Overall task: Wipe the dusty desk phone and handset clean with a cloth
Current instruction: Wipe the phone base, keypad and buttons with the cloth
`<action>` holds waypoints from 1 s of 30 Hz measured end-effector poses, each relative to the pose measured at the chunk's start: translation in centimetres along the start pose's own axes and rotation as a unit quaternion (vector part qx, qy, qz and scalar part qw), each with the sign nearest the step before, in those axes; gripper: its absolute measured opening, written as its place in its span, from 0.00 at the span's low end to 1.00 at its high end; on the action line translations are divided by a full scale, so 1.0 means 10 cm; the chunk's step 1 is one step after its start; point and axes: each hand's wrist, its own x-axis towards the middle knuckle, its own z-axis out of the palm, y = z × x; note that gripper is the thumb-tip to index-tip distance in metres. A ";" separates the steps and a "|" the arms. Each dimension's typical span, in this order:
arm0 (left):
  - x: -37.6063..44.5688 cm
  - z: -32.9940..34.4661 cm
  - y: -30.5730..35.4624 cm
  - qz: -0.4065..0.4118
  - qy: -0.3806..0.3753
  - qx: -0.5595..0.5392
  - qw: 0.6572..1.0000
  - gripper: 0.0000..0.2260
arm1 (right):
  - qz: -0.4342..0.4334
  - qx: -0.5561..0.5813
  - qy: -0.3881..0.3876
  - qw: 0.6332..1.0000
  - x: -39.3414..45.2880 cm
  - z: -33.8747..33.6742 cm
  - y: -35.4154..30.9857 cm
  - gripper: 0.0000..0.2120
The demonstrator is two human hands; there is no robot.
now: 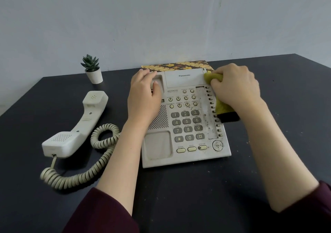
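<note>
- Lying off-hook at the left on the dark matte desk (179,197), the cream plastic handset (78,125) is face up; long axis runs from the mouthpiece near-left to the earpiece far-right. Judged light, rigid and a bit slick; best held round the narrow middle.
- Trailing from the mouthpiece end, the beige coiled cord (84,172) loops toward the phone; springy, likely to drag the handset if tugged.
- Standing behind the handset near the wall, a small green succulent in a white pot (92,70); apart from everything else.
- Resting on the upper cradle, the left hand (145,96) has fingers curled over the hook-switch recess, seemingly bracing the base; holds nothing loose.
- Sitting mid-desk, the off-white dusty plastic desk phone (186,121) has its long axis front to back, keypad reading toward the person, near edge slightly rotated. Judged stiff, moderately light, liable to slide unless pinned; grime shows along the right label strip.
- Peeking out behind the phone, a brown and yellow floral patterned box (179,66).
- Gripping the yellow-green soft cloth with a dark edge (222,107), the right hand (236,87) bunches it against the phone's upper right edge beside the button column; cloth is limp and conforms easily.
</note>
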 end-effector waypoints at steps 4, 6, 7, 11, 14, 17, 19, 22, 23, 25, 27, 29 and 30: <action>0.00 0.00 0.01 0.006 0.004 0.002 1.000 0.16 | -0.037 0.067 0.050 0.996 0.00 -0.01 -0.02 0.15; 0.00 -0.01 0.01 0.008 0.004 0.004 1.000 0.16 | -0.099 0.095 0.054 0.989 -0.05 0.01 -0.18 0.16; 0.00 -0.01 0.01 0.009 0.005 0.004 1.000 0.16 | -0.133 0.096 0.040 0.986 -0.08 0.02 -0.27 0.16; 0.01 -0.01 0.01 0.017 0.007 0.004 1.000 0.16 | -0.221 0.034 -0.023 0.974 -0.18 0.16 -0.55 0.13; 0.00 -0.01 0.01 0.010 0.010 -0.001 1.000 0.15 | -0.169 0.029 -0.006 0.985 -0.07 0.19 -0.49 0.12; 0.00 -0.01 0.01 0.003 0.006 -0.002 1.000 0.16 | -0.071 0.013 0.017 0.997 0.10 0.14 -0.30 0.11; 0.00 -0.01 0.01 0.000 0.003 -0.003 1.000 0.16 | -0.012 -0.007 0.030 0.999 0.19 0.09 -0.15 0.12; 0.00 -0.01 0.02 -0.001 0.002 -0.004 1.000 0.16 | 0.024 -0.011 0.055 0.998 0.23 0.02 0.06 0.11; 0.00 -0.01 0.02 -0.001 0.002 -0.002 1.000 0.16 | 0.017 0.005 0.071 0.997 0.23 0.00 0.08 0.11; 0.00 -0.01 0.03 -0.002 0.004 0.001 1.000 0.16 | -0.020 0.043 0.084 0.995 0.20 -0.02 0.01 0.13; 0.00 -0.02 0.03 -0.002 0.003 0.003 1.000 0.16 | -0.078 0.058 0.059 0.993 0.12 -0.03 -0.18 0.15; 0.00 -0.02 0.03 0.001 0.000 -0.001 1.000 0.16 | -0.170 0.040 0.011 0.985 0.01 0.02 -0.41 0.17; 0.00 -0.02 0.02 0.005 0.001 -0.002 1.000 0.15 | -0.222 0.022 -0.010 0.975 -0.04 0.06 -0.50 0.18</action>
